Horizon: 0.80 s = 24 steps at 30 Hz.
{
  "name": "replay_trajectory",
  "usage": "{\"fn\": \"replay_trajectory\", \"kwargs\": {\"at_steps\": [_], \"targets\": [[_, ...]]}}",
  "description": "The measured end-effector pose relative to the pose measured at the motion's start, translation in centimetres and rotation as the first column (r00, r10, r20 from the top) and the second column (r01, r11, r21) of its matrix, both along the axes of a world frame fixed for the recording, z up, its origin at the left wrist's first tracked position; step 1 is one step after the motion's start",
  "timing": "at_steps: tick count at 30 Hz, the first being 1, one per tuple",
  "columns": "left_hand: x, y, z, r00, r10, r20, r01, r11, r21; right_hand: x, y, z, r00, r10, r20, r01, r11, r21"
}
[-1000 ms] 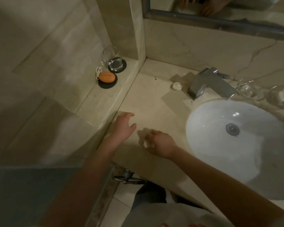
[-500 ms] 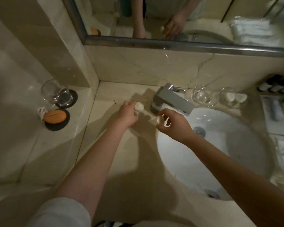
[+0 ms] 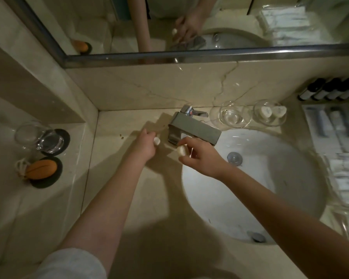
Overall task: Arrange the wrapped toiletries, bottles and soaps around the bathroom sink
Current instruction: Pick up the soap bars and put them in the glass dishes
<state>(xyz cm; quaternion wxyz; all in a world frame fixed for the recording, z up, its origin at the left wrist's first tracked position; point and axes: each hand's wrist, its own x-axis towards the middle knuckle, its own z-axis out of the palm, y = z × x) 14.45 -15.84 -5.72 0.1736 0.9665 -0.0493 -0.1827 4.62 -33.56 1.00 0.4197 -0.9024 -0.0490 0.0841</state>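
My left hand (image 3: 145, 144) pinches a small white round soap (image 3: 156, 140) just left of the steel tap (image 3: 193, 128). My right hand (image 3: 201, 158) holds another pale round soap (image 3: 182, 150) in its fingertips at the sink's left rim, below the tap spout. Behind the white sink (image 3: 260, 186) stand two glass bowls: one (image 3: 231, 115) looks bare, the other (image 3: 269, 112) holds two wrapped soaps. Dark small bottles (image 3: 330, 89) line the back right. Wrapped toiletries (image 3: 334, 125) lie on a tray at the right.
On the left ledge a drinking glass (image 3: 38, 137) lies on a dark coaster, and an orange soap on a rope (image 3: 41, 169) sits on another. The mirror (image 3: 169, 23) runs along the back wall. Beige counter (image 3: 129, 198) spreads left of the sink.
My view lifted from the counter's front edge to the tap and back wall. Both hands moved forward to the tap; my left hand picked up the small soap that lay beside it.
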Motion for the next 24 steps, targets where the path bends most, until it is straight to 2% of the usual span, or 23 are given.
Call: {"fn": "replay_trajectory", "kwargs": {"at_steps": [4, 10, 16, 19, 24], "targets": [[-1.8, 0.4, 1.3, 0.993, 0.120, 0.016, -0.118, 0.989, -0.094, -0.7, -0.3, 0.6, 1.000, -0.014, -0.018, 0.016, 0.995, 0.097], [-6.9, 0.7, 5.7, 0.974, 0.168, 0.154, -0.128, 0.962, -0.241, -2.9, -1.4, 1.8, 0.989, -0.066, -0.135, 0.109, 0.933, 0.343], [-11.9, -2.0, 9.8, 0.941, 0.163, 0.298, -0.037, 0.921, -0.387, -5.5, -4.9, 2.4, 0.977, -0.093, -0.194, 0.166, 0.899, 0.405], [-13.3, -4.8, 11.0, 0.927, 0.128, 0.352, 0.035, 0.905, -0.424, -6.5, -7.7, 2.5, 0.961, -0.161, -0.225, 0.248, 0.860, 0.446], [-14.0, -10.7, 12.1, 0.936, 0.017, 0.351, 0.153, 0.878, -0.453, -7.4, -13.1, 2.8, 0.932, -0.257, -0.257, 0.352, 0.814, 0.462]]}}
